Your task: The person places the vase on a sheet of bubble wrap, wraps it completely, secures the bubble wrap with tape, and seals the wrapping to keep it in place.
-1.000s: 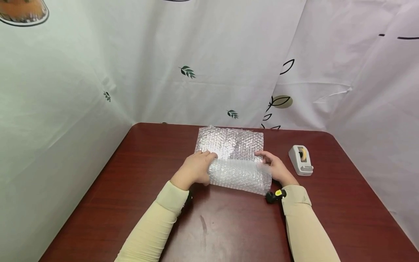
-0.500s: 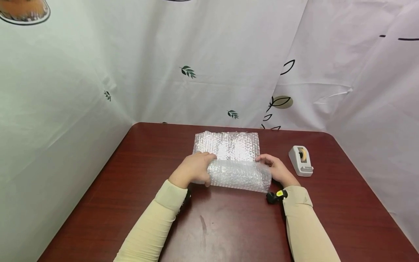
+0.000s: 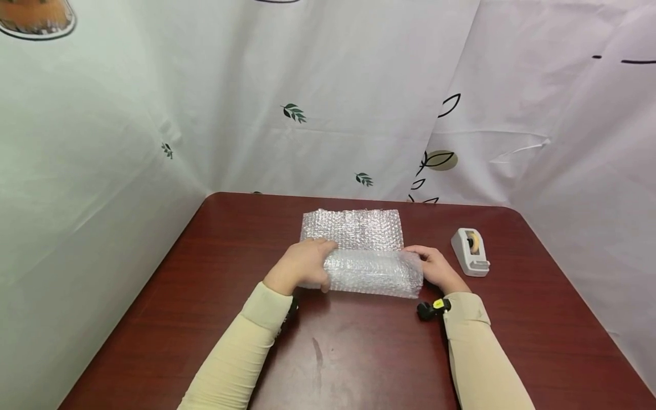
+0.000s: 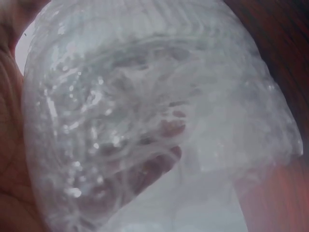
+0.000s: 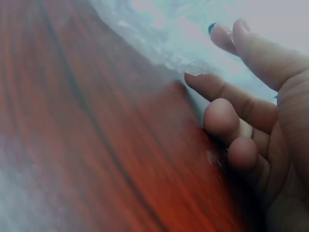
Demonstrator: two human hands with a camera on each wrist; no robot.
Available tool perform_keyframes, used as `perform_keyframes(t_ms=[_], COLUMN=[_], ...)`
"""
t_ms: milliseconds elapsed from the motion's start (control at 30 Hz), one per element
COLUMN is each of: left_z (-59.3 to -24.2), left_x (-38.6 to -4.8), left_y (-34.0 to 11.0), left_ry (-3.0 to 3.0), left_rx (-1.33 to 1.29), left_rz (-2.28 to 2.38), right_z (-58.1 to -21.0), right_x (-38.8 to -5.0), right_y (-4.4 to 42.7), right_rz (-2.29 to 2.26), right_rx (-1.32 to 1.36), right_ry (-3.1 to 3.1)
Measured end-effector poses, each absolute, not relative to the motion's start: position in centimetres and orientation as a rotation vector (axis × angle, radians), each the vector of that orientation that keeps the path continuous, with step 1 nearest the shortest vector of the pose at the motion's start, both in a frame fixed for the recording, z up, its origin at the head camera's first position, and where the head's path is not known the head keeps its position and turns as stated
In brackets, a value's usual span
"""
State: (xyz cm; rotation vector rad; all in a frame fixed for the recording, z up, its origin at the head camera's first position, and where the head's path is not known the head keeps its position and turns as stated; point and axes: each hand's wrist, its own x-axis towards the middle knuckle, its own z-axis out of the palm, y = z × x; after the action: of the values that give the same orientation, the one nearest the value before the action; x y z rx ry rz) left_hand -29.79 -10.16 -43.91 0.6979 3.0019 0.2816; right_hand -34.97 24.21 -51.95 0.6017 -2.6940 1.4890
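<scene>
A sheet of clear bubble wrap (image 3: 376, 272) lies at the middle of the table. Its near part is rolled into a flattish bundle, and its far part spreads flat behind. Whatever may be inside the roll cannot be made out. My left hand (image 3: 302, 265) grips the roll's left end, thumb in front and fingers over the top; in the left wrist view the layered wrap (image 4: 145, 96) fills the palm. At the other end, my right hand (image 3: 438, 267) holds the roll with bent fingers behind it. The right wrist view shows thumb and fingers (image 5: 219, 89) at the wrap's edge.
A white tape dispenser (image 3: 471, 251) with a yellowish roll stands on the dark red table (image 3: 359, 353), right of my right hand. White printed cloth (image 3: 328, 114) hangs behind the table and along both sides. Black cameras (image 3: 433, 308) are strapped to the wrists.
The flat far part of the bubble wrap has drawn nearer and become shorter as the roll turned. My right fingers have moved in closer behind the roll; the left hand stays about where it was.
</scene>
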Motion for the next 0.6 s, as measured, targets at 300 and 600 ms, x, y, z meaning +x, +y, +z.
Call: perform_keyframes(t_ms=[300,600], left_z=[-43.84,-44.03], left_x=[-30.31,-30.83], left_y=[-9.95,-10.45], left_ry=[2.993,2.924], left_rx=[0.687,0.688], left_rz=[0.334,0.444], right_z=[-51.23,-51.11], right_x=[-34.9,-35.0], right_y=[24.1,23.72], right_rz=[1.684,1.66], right_rx=[0.453,0.381], right_ry=[-2.738,-2.793])
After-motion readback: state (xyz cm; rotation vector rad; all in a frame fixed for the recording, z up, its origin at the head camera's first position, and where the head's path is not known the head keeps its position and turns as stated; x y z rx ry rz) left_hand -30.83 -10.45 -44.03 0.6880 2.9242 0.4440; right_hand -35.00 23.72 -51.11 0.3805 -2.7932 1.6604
